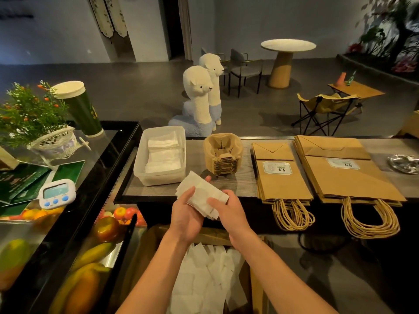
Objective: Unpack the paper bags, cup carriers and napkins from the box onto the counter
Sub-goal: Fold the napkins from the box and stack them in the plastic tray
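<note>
we see the left hand [184, 215] cupped under the napkin stack [204, 189], right hand [229, 211] pinching its near edge, plastic tub [145, 175] sitting at eleven o'clock.

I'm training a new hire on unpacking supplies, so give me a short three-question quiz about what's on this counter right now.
1. True or false: both the left hand and the right hand hold the stack of white paper napkins.
2. What stands between the clear plastic tub and the smaller stack of brown paper bags? A) white digital timer B) stack of brown pulp cup carriers C) green paper cup
3. Fill in: the open cardboard box below the counter holds loose white ____.
Key: 1 true; 2 B; 3 loose napkins.
</note>
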